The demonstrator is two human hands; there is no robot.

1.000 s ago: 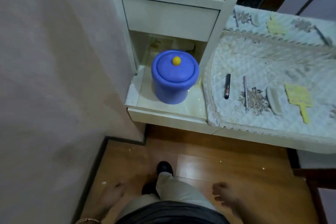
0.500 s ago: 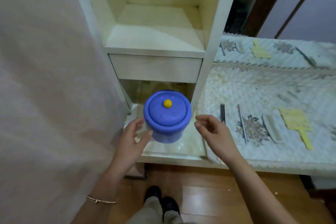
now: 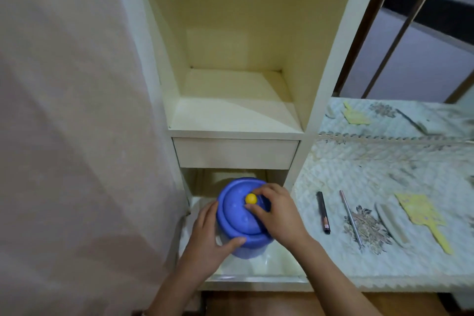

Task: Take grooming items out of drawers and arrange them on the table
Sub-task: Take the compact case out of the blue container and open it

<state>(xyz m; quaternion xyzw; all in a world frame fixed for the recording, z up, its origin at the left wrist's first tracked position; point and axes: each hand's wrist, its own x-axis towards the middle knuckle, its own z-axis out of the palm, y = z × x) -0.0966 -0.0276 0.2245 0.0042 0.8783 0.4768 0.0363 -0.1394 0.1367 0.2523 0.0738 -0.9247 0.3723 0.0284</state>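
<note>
- Hands work as a pair on the blue container (image 3: 245, 249), which stands at lower centre of the frame on the glossy ledge (image 3: 277, 261) under the closed drawer (image 3: 234, 152).
- The left hand (image 3: 207, 241) curls round the container's side, thumb along its front rim, most likely to stop the body turning or lifting.
- The right hand (image 3: 279, 215) reaches over the lid (image 3: 236, 213) and pinches the yellow knob (image 3: 250, 198) between thumb and fingertips, which is the only handle the lid offers.
- This looks like the start of an opening move. The lid sits closed, so what is inside cannot be told.
- To the right, the quilted table (image 3: 359, 169) carries a spaced row: a black pencil (image 3: 323, 211), a thin metal stick (image 3: 351, 218), a grey file (image 3: 389, 223) and a yellow paddle (image 3: 423, 213).
- They lie roughly parallel and apart from each other, so each can be picked out on its own.
- The open space left of the pencil seems the likely place for whatever comes out next.
</note>
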